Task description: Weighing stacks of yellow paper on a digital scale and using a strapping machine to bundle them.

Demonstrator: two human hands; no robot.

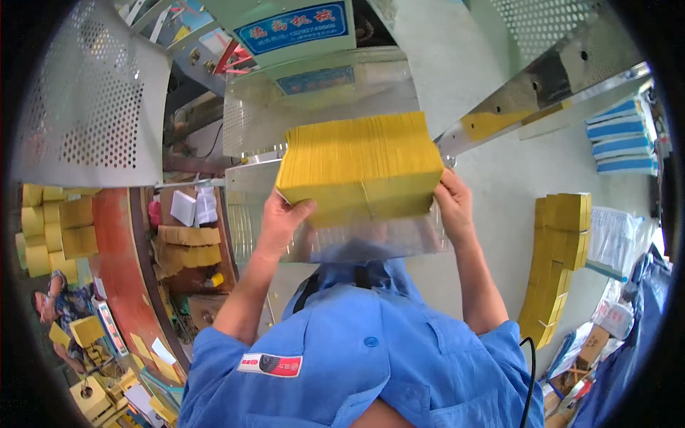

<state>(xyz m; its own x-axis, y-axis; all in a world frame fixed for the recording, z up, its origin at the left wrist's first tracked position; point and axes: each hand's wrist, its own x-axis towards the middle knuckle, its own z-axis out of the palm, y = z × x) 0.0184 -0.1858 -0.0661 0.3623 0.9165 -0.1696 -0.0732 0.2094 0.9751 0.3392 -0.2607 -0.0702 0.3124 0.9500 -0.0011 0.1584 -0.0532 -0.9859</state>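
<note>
So both hands, left hand (280, 217) and right hand (454, 203), have a closed grip on a thick block of yellow paper sheets (360, 167). Edges look finely layered, over a shiny metal tray (371, 242).

Yellow paper stack (360, 167) between 2 hands
</note>
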